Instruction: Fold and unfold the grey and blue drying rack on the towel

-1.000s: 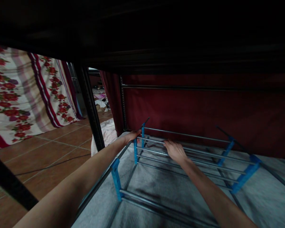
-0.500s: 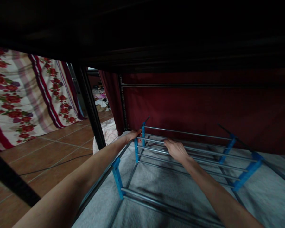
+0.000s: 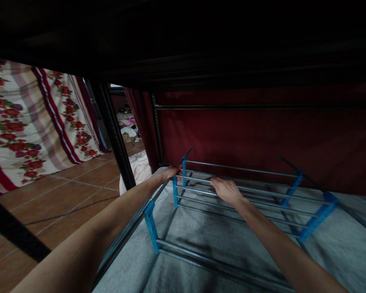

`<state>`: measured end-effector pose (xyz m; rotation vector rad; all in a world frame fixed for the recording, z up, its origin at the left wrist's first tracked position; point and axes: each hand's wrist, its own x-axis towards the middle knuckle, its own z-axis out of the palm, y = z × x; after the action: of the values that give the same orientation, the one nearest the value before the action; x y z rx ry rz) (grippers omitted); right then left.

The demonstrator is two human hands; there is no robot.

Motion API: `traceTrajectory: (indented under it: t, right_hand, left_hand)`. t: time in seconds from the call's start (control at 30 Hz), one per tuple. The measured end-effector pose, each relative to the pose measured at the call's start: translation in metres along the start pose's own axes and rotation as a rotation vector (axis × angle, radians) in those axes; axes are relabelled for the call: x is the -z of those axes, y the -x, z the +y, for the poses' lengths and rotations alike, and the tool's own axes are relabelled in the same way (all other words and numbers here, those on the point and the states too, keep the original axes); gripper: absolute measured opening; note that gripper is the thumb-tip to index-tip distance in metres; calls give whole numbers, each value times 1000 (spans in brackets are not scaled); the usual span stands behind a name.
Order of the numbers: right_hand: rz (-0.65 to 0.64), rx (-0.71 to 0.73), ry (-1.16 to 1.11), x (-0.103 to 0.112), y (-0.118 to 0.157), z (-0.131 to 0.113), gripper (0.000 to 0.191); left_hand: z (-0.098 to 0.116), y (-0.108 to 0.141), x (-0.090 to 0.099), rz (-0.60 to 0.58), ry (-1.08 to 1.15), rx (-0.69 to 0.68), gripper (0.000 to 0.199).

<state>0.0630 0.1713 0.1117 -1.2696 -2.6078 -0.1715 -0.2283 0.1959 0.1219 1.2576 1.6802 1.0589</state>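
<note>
Behind everything, a dark red curtain (image 3: 247, 134) is hung on the far side, and the lower bed space is framed by black posts (image 3: 117, 142). A grey cover (image 3: 213, 244) is spread beneath, and on it a metal rack (image 3: 271, 193) is placed, within reach of both arms. Its tubes are run from left to right, while its dark side rods (image 3: 161, 191) are run from near to far; which way is longer cannot be told, as the near part is cut off. The rack's far left corner is held by the left hand (image 3: 172, 172), curled closed round the side rod beside the blue brackets (image 3: 151, 228), its fingertips partly hidden. The upper tube (image 3: 195, 179) is grasped from above by the right hand (image 3: 225, 189), fingers bent over it, thumb unseen. The left end is reached more closely by the left hand; the right hand is set nearer the middle.
</note>
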Motion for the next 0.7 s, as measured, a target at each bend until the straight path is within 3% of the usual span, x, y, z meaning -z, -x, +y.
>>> traceTrajectory:
  t: [0.17, 0.33, 0.6, 0.7]
  right_hand:
    - [-6, -8, -6, 7, 2, -4, 36]
    - [-12, -32, -6, 12, -1, -4, 36]
    - [-6, -13, -39, 13, -6, -3, 38]
    - [21, 5, -50, 14, 1, -6, 37]
  left_hand:
    - [7, 4, -2, -61, 34, 13, 34]
    - [11, -4, 0, -125, 11, 1, 37]
    - [7, -10, 4, -89, 29, 64, 45]
    - [10, -10, 4, -79, 2, 68, 36]
